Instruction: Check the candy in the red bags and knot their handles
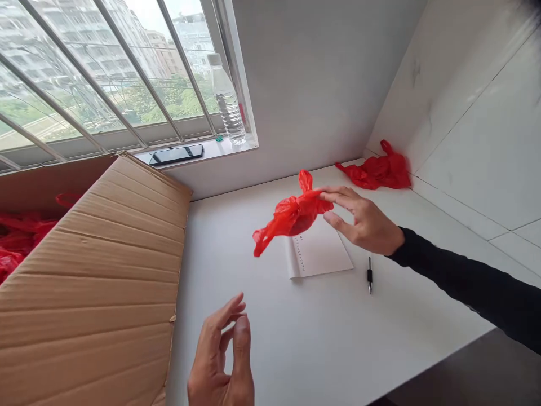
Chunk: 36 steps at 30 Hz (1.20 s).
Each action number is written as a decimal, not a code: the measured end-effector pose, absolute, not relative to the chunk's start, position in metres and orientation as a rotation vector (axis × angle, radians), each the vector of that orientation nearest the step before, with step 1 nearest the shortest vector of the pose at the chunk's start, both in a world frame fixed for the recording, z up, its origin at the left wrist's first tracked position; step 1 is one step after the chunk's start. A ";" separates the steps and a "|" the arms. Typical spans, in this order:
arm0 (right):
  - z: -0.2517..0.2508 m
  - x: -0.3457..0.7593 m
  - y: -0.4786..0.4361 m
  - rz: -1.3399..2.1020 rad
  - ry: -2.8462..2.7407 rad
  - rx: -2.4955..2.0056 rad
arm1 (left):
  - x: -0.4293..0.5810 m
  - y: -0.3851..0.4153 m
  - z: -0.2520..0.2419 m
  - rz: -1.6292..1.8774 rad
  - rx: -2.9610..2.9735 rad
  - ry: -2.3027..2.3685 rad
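Observation:
My right hand (363, 220) reaches out over the white table (321, 338) and pinches the edge of a red plastic bag (291, 214) with its fingertips. The knotted bag hangs in the air just above a small white notepad (323, 254). My left hand (224, 355) hovers low near the table's front, fingers loosely apart and holding nothing. It is well apart from the bag.
A large open cardboard box (97, 270) with more red bags (17, 237) inside stands at the left. Another red bag (380, 169) lies in the far right corner. A black pen (369, 275) lies beside the notepad. A water bottle (227, 101) and a phone (176, 154) rest on the windowsill.

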State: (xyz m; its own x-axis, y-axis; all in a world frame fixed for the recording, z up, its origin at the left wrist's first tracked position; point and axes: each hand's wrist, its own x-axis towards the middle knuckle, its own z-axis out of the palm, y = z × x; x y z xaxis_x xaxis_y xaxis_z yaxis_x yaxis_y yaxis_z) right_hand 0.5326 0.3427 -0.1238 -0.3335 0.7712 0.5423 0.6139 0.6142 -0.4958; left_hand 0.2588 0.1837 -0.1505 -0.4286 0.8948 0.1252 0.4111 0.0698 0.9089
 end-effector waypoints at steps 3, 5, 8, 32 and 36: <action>-0.139 0.500 0.291 0.461 -2.159 -1.007 | 0.265 0.184 -0.151 1.456 1.550 1.890; -0.150 0.486 0.264 0.549 -2.207 -0.965 | 0.265 0.182 -0.157 1.387 1.699 1.863; -0.163 0.475 0.237 0.613 -2.229 -0.922 | 0.264 0.180 -0.170 1.152 1.792 1.767; -0.181 0.480 0.221 0.464 -2.261 -1.058 | 0.248 0.165 -0.173 0.951 1.365 1.543; -0.174 0.491 0.218 0.532 -2.229 -1.132 | 0.237 0.161 -0.175 0.950 1.267 1.531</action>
